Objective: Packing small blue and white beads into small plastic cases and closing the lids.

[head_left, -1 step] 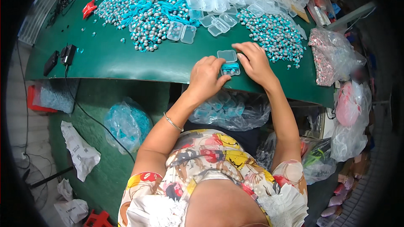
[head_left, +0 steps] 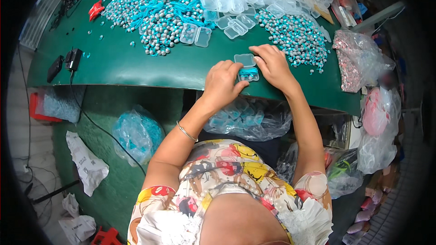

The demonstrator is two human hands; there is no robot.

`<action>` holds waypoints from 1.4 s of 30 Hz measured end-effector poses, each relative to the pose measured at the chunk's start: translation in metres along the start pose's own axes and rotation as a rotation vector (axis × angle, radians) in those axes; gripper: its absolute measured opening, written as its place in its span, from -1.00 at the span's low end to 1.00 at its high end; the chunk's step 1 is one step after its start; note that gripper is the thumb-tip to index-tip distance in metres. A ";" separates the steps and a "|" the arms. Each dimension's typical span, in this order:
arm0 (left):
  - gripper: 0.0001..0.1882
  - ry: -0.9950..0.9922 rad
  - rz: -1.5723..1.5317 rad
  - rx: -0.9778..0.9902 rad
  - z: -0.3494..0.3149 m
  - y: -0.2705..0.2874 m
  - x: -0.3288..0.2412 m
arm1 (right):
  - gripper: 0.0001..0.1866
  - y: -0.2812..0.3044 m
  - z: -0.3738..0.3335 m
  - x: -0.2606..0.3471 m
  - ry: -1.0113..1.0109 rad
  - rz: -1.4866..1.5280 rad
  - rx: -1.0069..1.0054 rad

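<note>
While little is changed, the clear box (head_left: 245, 60) is kept open.
Held by curled left fingers (head_left: 234, 67); right fingers (head_left: 267, 51) half-open, nothing visibly held.

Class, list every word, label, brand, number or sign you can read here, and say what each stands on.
None can be read clearly.
Upper white wrapper on the floor: dark printed marks, too small and blurred.
Lower white wrapper: small print, also unreadable.
Open clear box between left hand and right hand: no lettering visible.
</note>
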State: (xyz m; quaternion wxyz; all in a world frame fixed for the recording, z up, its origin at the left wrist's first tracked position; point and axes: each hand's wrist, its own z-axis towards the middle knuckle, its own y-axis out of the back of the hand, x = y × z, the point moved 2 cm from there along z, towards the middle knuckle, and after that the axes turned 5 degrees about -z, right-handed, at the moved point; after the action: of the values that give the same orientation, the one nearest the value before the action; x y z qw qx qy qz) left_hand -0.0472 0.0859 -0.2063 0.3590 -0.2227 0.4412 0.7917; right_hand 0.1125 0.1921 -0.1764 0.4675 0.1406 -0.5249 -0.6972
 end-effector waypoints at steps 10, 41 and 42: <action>-0.41 0.011 -0.056 -0.015 0.003 0.007 -0.010 | -0.70 0.007 -0.012 0.000 0.057 0.258 0.030; -0.81 -0.105 0.102 -0.131 -0.030 0.048 -0.016 | -0.83 -0.019 0.028 -0.028 -0.016 0.050 -0.296; -0.81 -0.069 0.150 -0.222 -0.021 0.067 -0.002 | -0.83 -0.014 0.021 -0.024 -0.010 0.058 -0.294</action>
State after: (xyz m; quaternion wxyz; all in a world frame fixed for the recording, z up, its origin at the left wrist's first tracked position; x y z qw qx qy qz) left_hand -0.0967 0.0432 -0.1797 0.2869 -0.2004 0.3537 0.8674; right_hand 0.1039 0.2237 -0.1869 0.5004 0.0519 -0.4236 -0.7533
